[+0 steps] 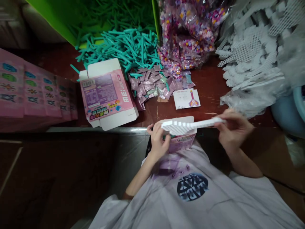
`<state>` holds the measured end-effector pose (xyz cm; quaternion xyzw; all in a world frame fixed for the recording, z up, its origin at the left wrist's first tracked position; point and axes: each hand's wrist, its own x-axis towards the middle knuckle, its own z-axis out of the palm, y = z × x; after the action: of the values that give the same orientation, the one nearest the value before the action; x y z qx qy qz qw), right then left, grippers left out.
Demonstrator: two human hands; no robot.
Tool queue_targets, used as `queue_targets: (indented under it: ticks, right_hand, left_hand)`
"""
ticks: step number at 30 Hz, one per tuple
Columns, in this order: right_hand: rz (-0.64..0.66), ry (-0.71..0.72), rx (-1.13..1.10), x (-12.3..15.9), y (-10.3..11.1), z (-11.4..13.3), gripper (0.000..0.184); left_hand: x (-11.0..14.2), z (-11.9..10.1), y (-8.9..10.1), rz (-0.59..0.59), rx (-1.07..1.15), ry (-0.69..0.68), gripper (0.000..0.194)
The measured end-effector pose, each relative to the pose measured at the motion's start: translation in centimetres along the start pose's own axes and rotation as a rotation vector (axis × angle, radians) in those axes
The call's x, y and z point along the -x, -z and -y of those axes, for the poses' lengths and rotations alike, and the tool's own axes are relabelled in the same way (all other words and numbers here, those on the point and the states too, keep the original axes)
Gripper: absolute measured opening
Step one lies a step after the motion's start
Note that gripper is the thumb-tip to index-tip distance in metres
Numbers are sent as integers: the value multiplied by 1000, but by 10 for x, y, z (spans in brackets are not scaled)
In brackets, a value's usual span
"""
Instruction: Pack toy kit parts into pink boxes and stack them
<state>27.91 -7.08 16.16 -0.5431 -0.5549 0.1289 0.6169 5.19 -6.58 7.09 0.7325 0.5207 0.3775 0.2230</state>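
1. Right hand: pinching one white pegboard by narrow end, above box
2. Left hand: gripping one open pink box
3. Bench: one pink carton, lettering too blurred to read

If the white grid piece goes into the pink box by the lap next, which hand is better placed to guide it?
Right hand, probably: it pinches the white grid piece by its narrow end. The left hand is at the pink box, likely better for steadying.
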Motion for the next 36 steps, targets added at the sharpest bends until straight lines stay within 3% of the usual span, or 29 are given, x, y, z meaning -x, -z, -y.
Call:
queue_targets:
  ticks: [3, 6, 9, 13, 16, 19, 23, 26, 30, 33, 36]
  right_hand:
    - [-2, -236, 13, 12, -32, -32, 19]
    - [-5, -323, 34, 22, -52, -53, 27]
    - [10, -327, 61, 30, -57, -57, 26]
    - [182, -179, 213, 40, -49, -56, 22]
    - [209, -132, 182, 48, -41, -60, 34]
    - [86, -220, 68, 56, -39, -69, 32]
    - [-2, -366, -111, 69, -45, -76, 31]
    - [-12, -438, -205, 74, -51, -79, 32]
    - [1, -538, -276, 74, -56, -81, 34]
    - [-3, -619, -236, 71, -57, -80, 36]
    - [-12, -614, -224, 68, -57, -76, 39]
  left_hand:
    - [-9, 16, -20, -137, 75, 131, 32]
    - [-15, 23, -28, -297, 140, 174, 41]
    - [-18, 25, -22, -377, 239, 110, 45]
    - [-25, 26, -4, -434, 249, 65, 35]
    - [-34, 27, 7, -302, 209, -96, 21]
    - [-41, 22, 10, -44, 171, -231, 23]
    - [-42, 8, 4, 259, -86, -284, 21]
    - [-36, -1, 0, 261, -225, -285, 19]
    - [-29, -11, -5, 209, -239, -358, 18]
    - [-29, -20, -8, 308, -174, -420, 21]
    - [-32, -27, -11, 374, -121, -490, 23]
